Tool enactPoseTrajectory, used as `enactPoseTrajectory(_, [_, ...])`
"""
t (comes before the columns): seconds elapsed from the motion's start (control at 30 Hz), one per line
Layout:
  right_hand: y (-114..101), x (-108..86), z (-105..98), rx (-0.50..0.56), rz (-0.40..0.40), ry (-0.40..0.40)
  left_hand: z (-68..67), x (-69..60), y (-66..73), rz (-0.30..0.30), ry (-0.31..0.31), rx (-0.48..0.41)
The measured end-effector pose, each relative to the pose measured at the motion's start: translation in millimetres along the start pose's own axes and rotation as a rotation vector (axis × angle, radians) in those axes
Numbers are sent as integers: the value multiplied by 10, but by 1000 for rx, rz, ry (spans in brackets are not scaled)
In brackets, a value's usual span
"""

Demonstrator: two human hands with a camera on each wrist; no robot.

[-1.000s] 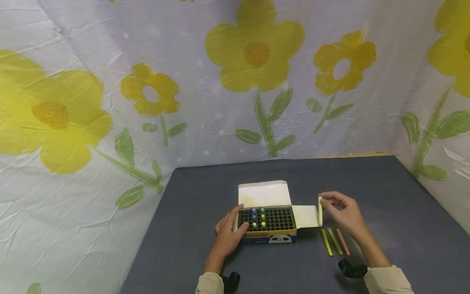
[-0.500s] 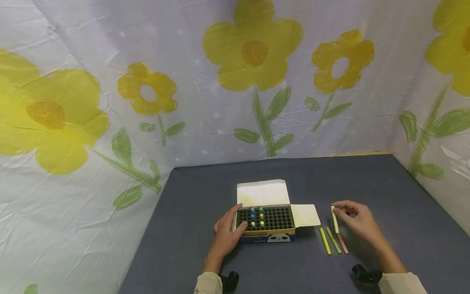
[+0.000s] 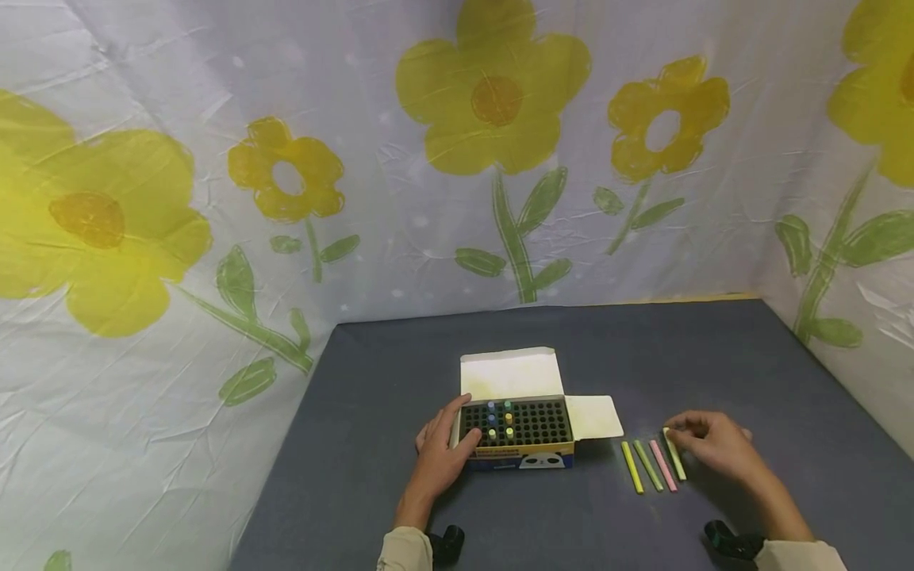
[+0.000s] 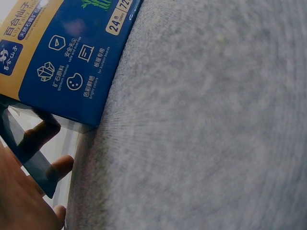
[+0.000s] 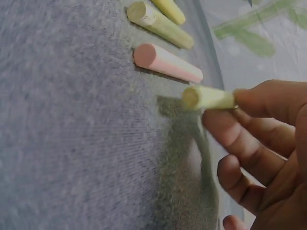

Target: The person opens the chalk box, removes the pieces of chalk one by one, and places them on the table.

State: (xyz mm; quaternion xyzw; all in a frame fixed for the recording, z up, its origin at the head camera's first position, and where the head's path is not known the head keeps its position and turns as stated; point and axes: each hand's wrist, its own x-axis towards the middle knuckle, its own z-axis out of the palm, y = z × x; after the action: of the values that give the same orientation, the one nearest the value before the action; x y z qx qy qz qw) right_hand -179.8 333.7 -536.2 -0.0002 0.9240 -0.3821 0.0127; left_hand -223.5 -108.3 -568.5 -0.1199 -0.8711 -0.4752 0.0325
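Note:
A chalk box with a dark insert full of holes stands open on the table, and several chalk sticks poke out of its holes. My left hand grips the box's left end, thumb at the front corner and fingertips at the back. In the left wrist view, fingers show behind the box's end flap. Thumb and fingers of my right hand pinch a pale yellow chalk stick by its far end. It slants just right of a pink chalk stick, apart from it.
Left of the pink stick lie a green chalk stick and a yellow chalk stick, side by side on the dark tabletop. The box's white lid stands open behind it, and a white side flap extends right.
The right hand has carried the pale yellow chalk from beside the box's side flap rightward and down toward the table, beyond the pink stick. The left hand stays on the box.

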Motion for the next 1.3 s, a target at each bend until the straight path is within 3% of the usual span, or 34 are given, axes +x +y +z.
enactPoseTrajectory(0.23, [36,-5,34,-97,0,-6,1,3,0,1,-5,-4])
enactPoseTrajectory(0.53, [-63,-21,99,-212,-13,49,2,10,-8,-6,-7,10])
enactPoseTrajectory(0.8, [-124,-40,105,-255,-13,46,2,2,2,-13,-8,19])
enactPoseTrajectory(1.07, [-135,-10,70,-199,6,96,-6,0,10,-6,-4,19])
enactPoseTrajectory(1.3, [-306,36,104,24,-7,175,3,-7,48,-14,7,14])
